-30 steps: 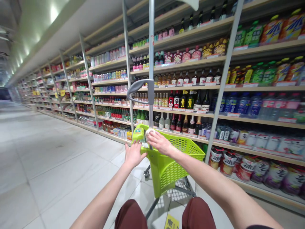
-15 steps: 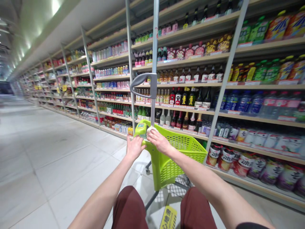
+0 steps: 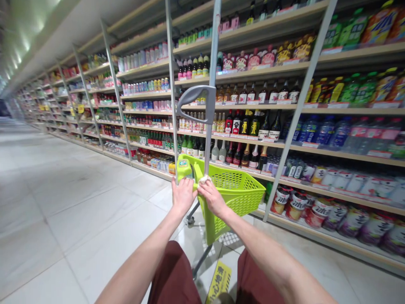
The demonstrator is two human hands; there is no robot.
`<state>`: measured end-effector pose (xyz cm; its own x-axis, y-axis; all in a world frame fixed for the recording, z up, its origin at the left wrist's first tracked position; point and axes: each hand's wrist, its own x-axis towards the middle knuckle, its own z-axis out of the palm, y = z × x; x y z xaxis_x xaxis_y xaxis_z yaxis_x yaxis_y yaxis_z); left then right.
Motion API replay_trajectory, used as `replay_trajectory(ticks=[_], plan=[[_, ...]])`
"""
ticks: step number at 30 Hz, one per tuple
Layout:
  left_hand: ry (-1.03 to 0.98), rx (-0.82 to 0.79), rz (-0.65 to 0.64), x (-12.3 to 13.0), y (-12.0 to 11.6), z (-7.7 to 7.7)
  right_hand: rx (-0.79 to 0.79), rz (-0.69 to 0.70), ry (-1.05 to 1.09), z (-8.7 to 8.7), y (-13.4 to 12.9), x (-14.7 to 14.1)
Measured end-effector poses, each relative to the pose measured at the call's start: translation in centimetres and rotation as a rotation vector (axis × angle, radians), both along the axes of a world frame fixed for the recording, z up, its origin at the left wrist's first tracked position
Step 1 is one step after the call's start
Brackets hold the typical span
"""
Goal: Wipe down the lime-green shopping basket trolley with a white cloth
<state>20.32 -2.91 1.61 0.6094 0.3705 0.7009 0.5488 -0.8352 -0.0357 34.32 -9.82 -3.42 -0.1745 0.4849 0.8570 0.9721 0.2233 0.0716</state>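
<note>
A lime-green shopping cart [image 3: 236, 179] with a perforated basket stands in front of me. A tall metal pole [image 3: 208, 145] with a grey looped handle [image 3: 210, 103] rises above its near end. My left hand [image 3: 183, 194] is closed over the cart's near rim, beside a green coin-lock-like box [image 3: 183, 166] bearing a small label. Just right of it, my right hand [image 3: 213, 197] presses a crumpled white cloth [image 3: 205, 179] on the rim by the pole's base. Fingers cover most of the cloth.
Long shelves [image 3: 236, 143] of bottles, cans and packs run along the right and into the distance. Pale floor tiles [image 3: 104, 211] stretch left. A yellow sign [image 3: 220, 280] with black characters lies between my knees, under the cart's near side.
The cart has turned slightly, its pole shifting right against the shelves and its basket's far corner shifting left. My right hand and the cloth have moved a little downward and right, nearer me.
</note>
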Motion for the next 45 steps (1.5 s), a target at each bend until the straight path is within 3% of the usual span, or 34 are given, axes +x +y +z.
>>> replay_trajectory(ticks=[5, 8, 11, 14, 19, 21, 23, 27, 29, 31, 34, 36, 40, 45], plan=[[0.009, -0.051, -0.006, -0.3, -0.7, 0.2, 0.034, 0.072, 0.049, 0.1, -0.7, 0.1], [0.095, -0.092, -0.122, -0.9, 0.9, 0.4, -0.013, 0.106, 0.076, 0.4, -1.7, 0.5], [0.147, -0.129, -0.174, -1.3, 2.8, 0.6, -0.02, 0.049, 0.197, -0.2, -2.4, 0.5], [0.15, -0.141, -0.16, -1.1, 3.5, 0.5, 0.002, -0.043, 0.295, -2.8, -2.6, 0.1], [0.1, -0.121, -0.12, -0.3, 2.4, 0.0, -0.078, -0.082, 0.252, -8.9, -3.3, -0.1], [0.075, -0.103, -0.115, 0.0, 1.9, -0.2, -0.111, -0.078, 0.268, -9.5, -4.0, 0.1], [0.054, -0.083, -0.117, 0.2, 1.4, -0.3, -0.075, -0.083, 0.339, -8.3, -4.5, 0.1], [0.024, -0.068, -0.11, 0.8, -0.1, -0.4, 0.128, -0.088, 0.497, -2.2, -4.0, -0.2], [0.018, -0.076, -0.098, 1.3, -1.3, -0.5, 0.12, -0.049, 0.47, 0.4, -3.6, -0.3], [0.021, -0.09, -0.084, 2.0, -2.6, -0.5, 0.106, -0.038, 0.466, 1.9, -3.5, -0.6], [0.04, -0.114, -0.063, 3.0, -4.3, -0.2, 0.089, -0.015, 0.501, 2.7, -4.2, -0.7], [0.081, -0.12, -0.119, 3.4, -4.5, 0.3, 0.058, 0.017, 0.505, 2.8, -4.9, -0.4], [0.182, -0.127, -0.27, 2.8, -2.1, 1.3, -0.002, -0.028, 0.543, 3.2, -6.1, 1.7], [0.242, -0.13, -0.136, 2.1, 0.4, 1.0, 0.031, -0.07, 0.575, 3.8, -6.2, 2.1]])
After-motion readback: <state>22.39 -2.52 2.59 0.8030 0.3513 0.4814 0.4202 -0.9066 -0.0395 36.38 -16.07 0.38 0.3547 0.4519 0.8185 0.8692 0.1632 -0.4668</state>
